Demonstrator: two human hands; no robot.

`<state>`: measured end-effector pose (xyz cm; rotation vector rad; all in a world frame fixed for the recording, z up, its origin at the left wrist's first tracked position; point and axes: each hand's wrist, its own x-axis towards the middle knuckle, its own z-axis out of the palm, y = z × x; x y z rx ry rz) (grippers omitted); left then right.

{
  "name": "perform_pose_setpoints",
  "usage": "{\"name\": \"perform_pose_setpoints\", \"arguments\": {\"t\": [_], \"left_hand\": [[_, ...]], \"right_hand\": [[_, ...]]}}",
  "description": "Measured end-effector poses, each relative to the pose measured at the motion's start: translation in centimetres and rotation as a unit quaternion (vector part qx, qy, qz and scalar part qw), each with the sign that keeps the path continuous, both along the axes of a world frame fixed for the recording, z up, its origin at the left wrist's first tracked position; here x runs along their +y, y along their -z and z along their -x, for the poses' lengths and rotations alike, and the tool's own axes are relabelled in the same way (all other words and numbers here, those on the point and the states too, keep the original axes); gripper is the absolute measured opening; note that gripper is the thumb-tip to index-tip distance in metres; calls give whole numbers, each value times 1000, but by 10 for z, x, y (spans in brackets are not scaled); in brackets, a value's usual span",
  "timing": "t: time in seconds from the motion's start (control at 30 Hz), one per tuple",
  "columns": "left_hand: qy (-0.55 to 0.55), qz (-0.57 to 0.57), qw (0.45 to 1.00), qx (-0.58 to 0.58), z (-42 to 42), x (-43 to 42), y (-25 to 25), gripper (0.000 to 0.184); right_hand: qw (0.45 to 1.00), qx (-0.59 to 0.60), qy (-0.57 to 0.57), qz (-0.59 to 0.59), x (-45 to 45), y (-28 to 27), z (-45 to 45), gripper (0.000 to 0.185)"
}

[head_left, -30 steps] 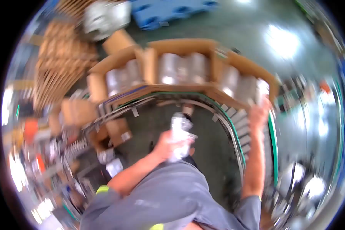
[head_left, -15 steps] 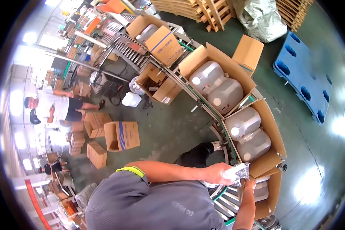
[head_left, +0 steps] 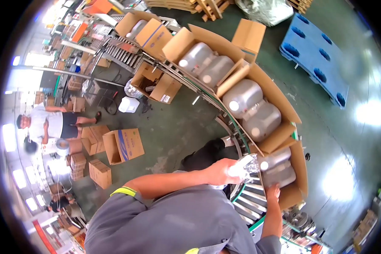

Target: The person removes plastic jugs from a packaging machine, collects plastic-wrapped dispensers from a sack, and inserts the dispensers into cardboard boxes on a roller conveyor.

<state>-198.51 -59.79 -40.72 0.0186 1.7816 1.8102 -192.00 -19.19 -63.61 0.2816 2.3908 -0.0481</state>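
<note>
My left hand [head_left: 220,171] is closed around a clear plastic bag [head_left: 246,166] with white contents I cannot make out, held over the roller conveyor [head_left: 247,203]. My right hand [head_left: 273,192] has its fingers over the inner wall of the nearest open cardboard box [head_left: 299,169], beside a translucent jug [head_left: 281,175]. A second jug [head_left: 275,158] lies in the same box. Just ahead, another open box [head_left: 283,99] holds two jugs with white caps [head_left: 243,97], [head_left: 262,120].
Farther along the curved conveyor, more open boxes [head_left: 218,36] hold jugs. A blue plastic pallet [head_left: 311,59] is on the floor to the right. Cartons [head_left: 125,146] and a white jug [head_left: 129,104] are on the floor left. A person [head_left: 51,120] stands beyond.
The whole view has shifted, with surroundings now higher and farther left. The nearest box is more exposed and slightly farther along the conveyor. My right hand has moved to its nearer part; my left keeps the bag.
</note>
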Motion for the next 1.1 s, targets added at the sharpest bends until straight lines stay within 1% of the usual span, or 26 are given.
{"name": "perform_pose_setpoints", "arguments": {"t": [0.07, 0.13, 0.2, 0.23, 0.27, 0.3, 0.33, 0.4, 0.47, 0.5, 0.53, 0.57, 0.6, 0.63, 0.67, 0.7, 0.73, 0.77, 0.8, 0.83, 0.87, 0.9, 0.93, 0.97, 1.03, 1.1], "left_hand": [[7, 3, 1000, 5, -13, 9, -9, 34], [44, 24, 999, -8, -30, 18, -9, 32], [74, 40, 996, -12, -43, 28, -12, 31], [97, 32, 995, -9, -47, 31, -16, 30], [121, 25, 992, -5, -49, 34, -20, 29], [134, 20, 991, -3, -50, 36, -23, 29], [152, 31, 988, 1, -49, 37, -26, 28], [189, 34, 981, 2, -47, 45, -21, 27], [194, -26, 980, -45, -43, 56, -2, 28], [215, -47, 972, -79, -42, 65, 7, 27], [232, -54, 967, -92, -40, 74, 16, 27], [276, -100, 946, -138, -42, 82, 24, 27], [316, -144, 920, -180, -43, 90, 31, 27], [334, -187, 888, -254, -38, 99, 27, 26], [348, -190, 879, -265, -36, 107, 32, 26], [356, -222, 846, -329, -38, 116, 37, 27], [363, -250, 808, -391, -42, 125, 43, 28], [359, -288, 763, -454, -50, 133, 57, 31], [379, -283, 751, -462, -59, 139, 66, 31], [388, -301, 710, -505, -71, 144, 73, 31], [394, -317, 668, -545, -82, 148, 78, 31], [455, -245, 657, -548, -97, 144, 80, 32], [529, -254, 650, -482, -116, 141, 88, 38], [565, -216, 626, -492, -132, 136, 88, 42], [616, -166, 587, -498, -152, 131, 91, 45], [666, -132, 551, -484, -179, 125, 90, 48]], "right_hand": [[1000, 8, 18, 19, -2, 3, 7, 50], [999, 43, -4, 18, -9, -9, 12, 47], [999, 33, 22, 2, -22, -28, 21, 45], [987, 34, 157, -6, -24, -30, 26, 51], [971, 37, 237, -28, -24, -24, 30, 56], [959, 18, 284, -10, -15, -9, 28, 66], [957, 42, 288, 17, -1, 14, 20, 59], [901, 43, 409, 139, 18, 25, 11, 51], [921, 208, 308, 118, 8, -36, 1, 39], [874, 254, 377, 173, 3, -57, -11, 44], [774, 389, 428, 257, -15, -82, -30, 35], [752, 419, 433, 266, -21, -101, -56, 28], [755, 437, 424, 242, -27, -112, -92, 26], [737, 463, 439, 223, -39, -111, -132, 23], [730, 432, 485, 213, -54, -110, -178, 20], [738, 398, 512, 186, -70, -99, -237, 22], [683, 315, 627, 202, -94, -92, -302, 18], [650, 258, 687, 197, -124, -78, -377, 25], [555, 199, 798, 125, -171, -74, -442, 31], [762, 9, 645, 49, -220, -72, -528, 28], [898, -145, 413, -51, -269, -70, -612, 31], [902, -210, 375, -40, -323, -88, -638, 30], [859, -208, 468, -5, -362, -102, -642, 30], [782, -178, 596, 28, -397, -112, -638, 29], [570, -75, 815, 72, -458, -119, -620, 28], [403, 14, 910, 95, -510, -112, -601, 27]]}}
